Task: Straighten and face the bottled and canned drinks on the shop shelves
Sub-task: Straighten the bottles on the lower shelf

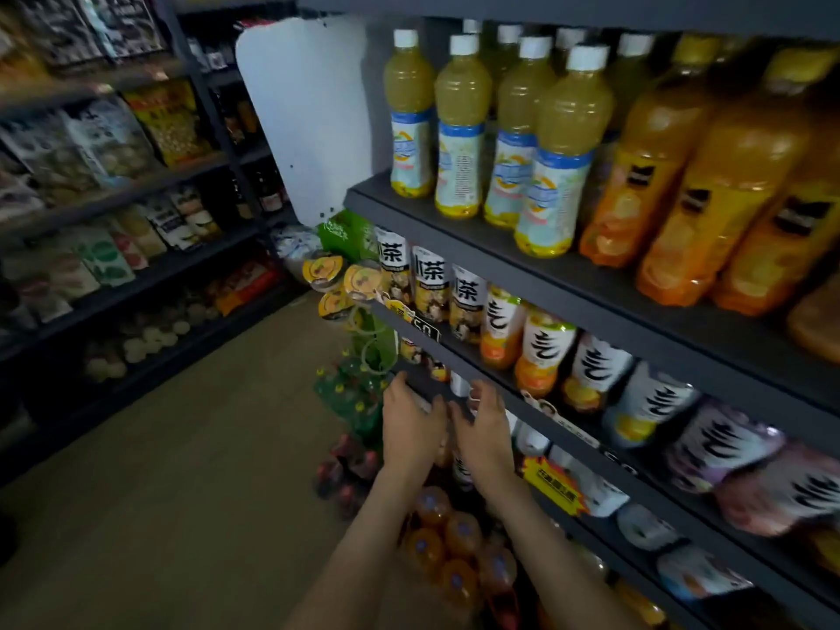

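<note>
At the far end of the drinks rack on my right, both hands reach in under the lip of the second shelf. My left hand has its fingers loose and fairly straight, holding nothing I can see. My right hand is just beside it, fingers bent close to a white-capped bottle on the row below; through the blur I cannot tell whether they grip it. On the shelf above my hands, the tea bottles stand in a line along the front. Higher up are pale yellow bottles and, to their right, orange juice bottles. Orange soda bottles sit low, under my forearms. Across the floor, snack packets fill the left shelves.
</note>
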